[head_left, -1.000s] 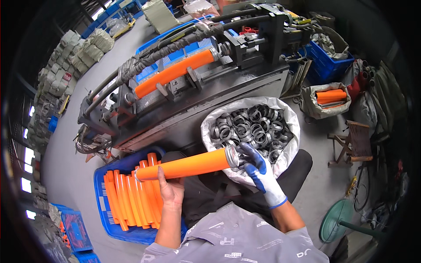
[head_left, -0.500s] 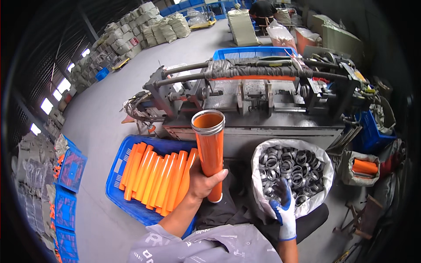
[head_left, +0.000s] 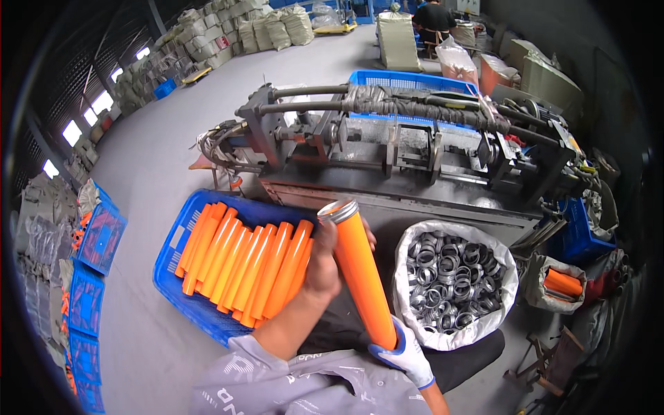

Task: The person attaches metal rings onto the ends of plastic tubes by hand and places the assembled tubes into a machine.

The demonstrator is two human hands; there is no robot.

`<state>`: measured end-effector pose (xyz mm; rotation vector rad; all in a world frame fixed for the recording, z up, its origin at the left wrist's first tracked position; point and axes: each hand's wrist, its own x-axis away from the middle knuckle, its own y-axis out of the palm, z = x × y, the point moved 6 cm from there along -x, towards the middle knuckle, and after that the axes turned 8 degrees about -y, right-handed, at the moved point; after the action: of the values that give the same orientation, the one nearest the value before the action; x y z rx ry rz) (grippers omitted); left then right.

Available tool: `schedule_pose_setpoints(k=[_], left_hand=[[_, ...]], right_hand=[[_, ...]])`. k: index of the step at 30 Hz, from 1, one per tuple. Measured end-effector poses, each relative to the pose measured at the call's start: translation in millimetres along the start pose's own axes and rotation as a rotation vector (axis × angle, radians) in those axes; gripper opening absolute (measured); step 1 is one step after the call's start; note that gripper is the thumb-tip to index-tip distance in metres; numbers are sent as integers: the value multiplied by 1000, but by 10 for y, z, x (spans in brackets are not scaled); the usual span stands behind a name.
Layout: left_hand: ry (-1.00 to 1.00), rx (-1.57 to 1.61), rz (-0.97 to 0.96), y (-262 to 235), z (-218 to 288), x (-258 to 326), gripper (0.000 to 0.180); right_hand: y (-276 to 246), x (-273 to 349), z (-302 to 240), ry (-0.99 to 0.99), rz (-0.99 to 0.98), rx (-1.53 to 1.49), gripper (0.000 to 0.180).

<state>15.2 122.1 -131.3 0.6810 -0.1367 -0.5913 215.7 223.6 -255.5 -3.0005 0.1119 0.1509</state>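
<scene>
At the far left edge of the floor I see a row of flat blue trays [head_left: 97,238] with small orange pieces beside them. Next comes the blue crate [head_left: 181,238] on the floor, loaded with orange pipes [head_left: 242,266] lying side by side, their ends toward the crate's near and far edges. Just right of the crate's right edge, my left hand [head_left: 325,259] is bare and its fingers are wrapped closed around the upper half of an orange pipe [head_left: 363,280]. This pipe runs tilted, its upper end near the machine's front edge and its lower end toward my body. A grey metal ring [head_left: 339,209] sits on the upper end. My right hand [head_left: 404,353], in a white and blue glove, is closed around the lower end of the same pipe. Behind the pipe stands a long dark machine [head_left: 415,145] with hoses along its top and a blue crate behind it. Right of my hands, a white sack [head_left: 498,315] stands open, filled with grey metal rings [head_left: 446,273]. Further right, near the machine's right end, a smaller bag [head_left: 539,294] holds short orange pipe pieces [head_left: 564,282]. At the top, sacks are stacked and a person [head_left: 434,17] is seated with their back turned.
</scene>
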Motion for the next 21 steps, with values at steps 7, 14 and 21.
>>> schedule_pose_setpoints(k=[7, 14, 21], left_hand=[[-38, 60, -83, -233, 153, -197, 58], [-81, 57, -51, -305, 107, -185, 51], [-108, 61, -82, -272, 147, -147, 49]], right_hand=[[108, 45, -238, 228, -176, -212, 62], [189, 161, -3, 213, -175, -236, 56], [192, 153, -77, 220, -184, -241, 51]])
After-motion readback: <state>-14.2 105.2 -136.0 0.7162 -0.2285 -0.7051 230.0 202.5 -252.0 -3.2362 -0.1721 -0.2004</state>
